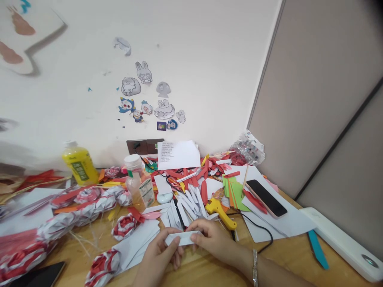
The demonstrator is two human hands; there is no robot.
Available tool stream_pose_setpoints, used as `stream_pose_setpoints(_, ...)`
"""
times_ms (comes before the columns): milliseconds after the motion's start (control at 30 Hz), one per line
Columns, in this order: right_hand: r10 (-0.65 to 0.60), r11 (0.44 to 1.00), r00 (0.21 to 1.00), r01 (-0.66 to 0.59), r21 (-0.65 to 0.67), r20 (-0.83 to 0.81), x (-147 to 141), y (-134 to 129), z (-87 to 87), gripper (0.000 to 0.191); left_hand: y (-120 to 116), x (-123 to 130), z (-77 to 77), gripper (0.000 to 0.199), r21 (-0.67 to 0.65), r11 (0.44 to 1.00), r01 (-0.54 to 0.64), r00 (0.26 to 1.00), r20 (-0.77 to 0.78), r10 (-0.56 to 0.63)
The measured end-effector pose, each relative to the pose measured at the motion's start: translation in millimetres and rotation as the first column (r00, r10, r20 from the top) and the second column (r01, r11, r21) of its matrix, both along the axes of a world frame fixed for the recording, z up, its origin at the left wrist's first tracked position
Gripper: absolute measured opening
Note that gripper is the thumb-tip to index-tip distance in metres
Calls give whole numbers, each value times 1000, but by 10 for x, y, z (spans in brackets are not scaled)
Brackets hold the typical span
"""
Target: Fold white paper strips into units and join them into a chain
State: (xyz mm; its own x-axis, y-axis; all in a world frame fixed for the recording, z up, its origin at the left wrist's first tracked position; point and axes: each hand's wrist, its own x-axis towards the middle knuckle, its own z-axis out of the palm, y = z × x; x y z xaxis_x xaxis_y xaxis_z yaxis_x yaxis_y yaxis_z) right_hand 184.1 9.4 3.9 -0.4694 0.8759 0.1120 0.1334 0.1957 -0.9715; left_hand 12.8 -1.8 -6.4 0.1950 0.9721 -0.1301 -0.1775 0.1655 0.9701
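A narrow folded strip of white paper [183, 238] is held level between both hands, low in the middle of the view. My left hand [164, 252] pinches its left end, thumb on the front. On the right end, my right hand [209, 239] presses its thumb, fingers curled behind. Just beyond the hands lies a pile of folded white paper strips [191, 203]. A yellow glue gun [220, 213] rests right behind my right hand. White paper sheets [139, 243] and a red-and-white paper rosette [124, 226] lie left of my left hand.
Left stand a yellow bottle [80, 163] and a clear jar [134, 175]. More rosettes [103, 267] lie at front left. A phone [266, 198] rests on paper at right, beside a black cable [267, 231], a blue strip [317, 249] and a long white device [344, 243].
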Motion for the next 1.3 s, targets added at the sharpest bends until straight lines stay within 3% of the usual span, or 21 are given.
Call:
stream_pose_setpoints(367,15,992,999,-19,122,37,-33,-33,36,20,-120,-6,238,8,-142,989,-46,974,215,77)
stream_pose_setpoints(533,-31,977,982,-9,214,184,-41,-64,34,27,-53,-30,225,19,-201,979,-24,961,266,78)
stream_pose_setpoints(733,-91,953,965,13,301,246,-26,-102,60,19,-57,2,207,23,-131,991,-18,984,171,41)
stream_pose_setpoints(867,-42,960,972,-24,277,229,-19,-110,47,18,-51,-6,144,26,-95,995,7,994,105,3)
stream_pose_setpoints(1000,-3,975,983,-37,218,181,-27,-106,28,16,-71,-1,144,30,-79,996,-40,997,68,46)
stream_pose_setpoints(1200,47,997,997,-51,66,63,-57,-79,-5,14,-124,27,273,29,-143,981,-133,963,215,162)
stream_pose_setpoints(1300,71,997,994,-75,36,84,-59,-75,-19,20,-125,27,289,32,-158,972,-173,954,218,206)
